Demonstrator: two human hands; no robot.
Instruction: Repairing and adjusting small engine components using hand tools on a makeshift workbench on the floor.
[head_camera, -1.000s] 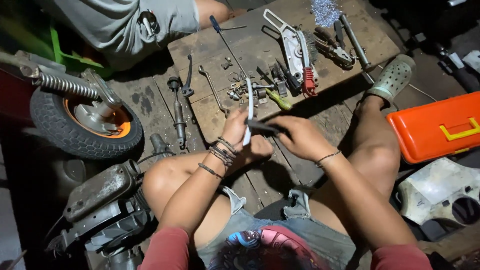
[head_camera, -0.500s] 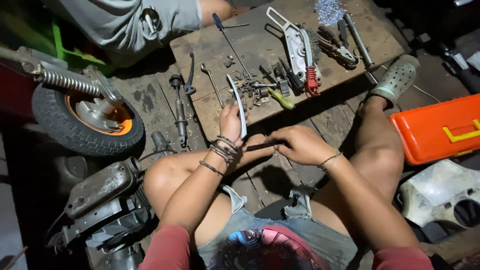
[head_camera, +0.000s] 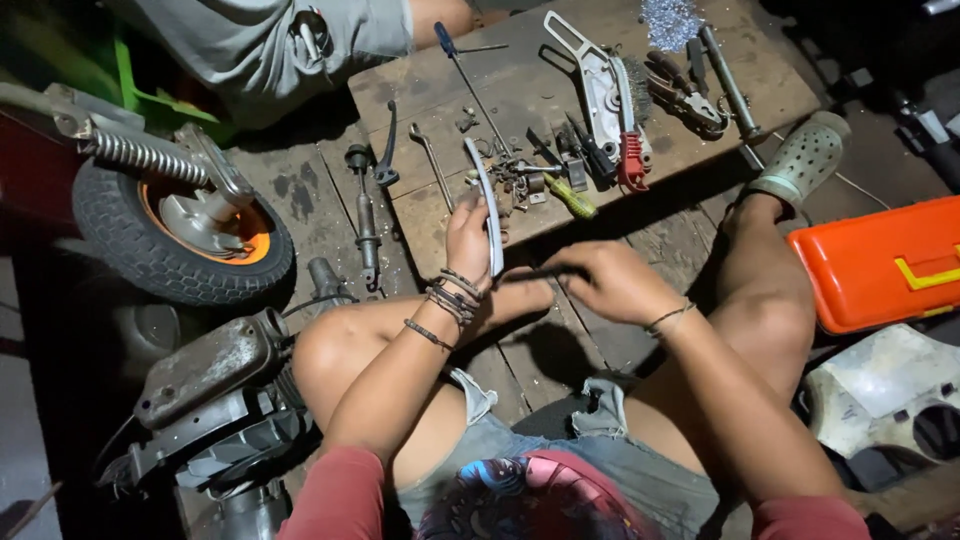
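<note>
My left hand (head_camera: 470, 240) is closed round the lower end of a slim curved silver lever (head_camera: 490, 205), held upright w/ the tip pointing to 12 o'clock. Bracelets sit on that wrist. My right hand (head_camera: 610, 280), at 3 o'clock from the left, has fingers curled over a thin dark tool (head_camera: 530, 272) that runs toward the left palm; can't tell what kind.

At 12 o'clock lies a wooden board (head_camera: 560, 90) w/ small parts: a yellow-handled tool (head_camera: 572, 198), a red-handled tool (head_camera: 632, 165), pliers (head_camera: 685, 95), a blue-handled screwdriver (head_camera: 465, 70). At 9 o'clock stands a small wheel w/ orange hub (head_camera: 185, 235). At 3 o'clock, near my right knee, is an orange toolbox (head_camera: 880, 265). My sandal (head_camera: 800, 160) rests at 2 o'clock. Another person's grey shorts (head_camera: 270, 45) are at 11 o'clock.
</note>
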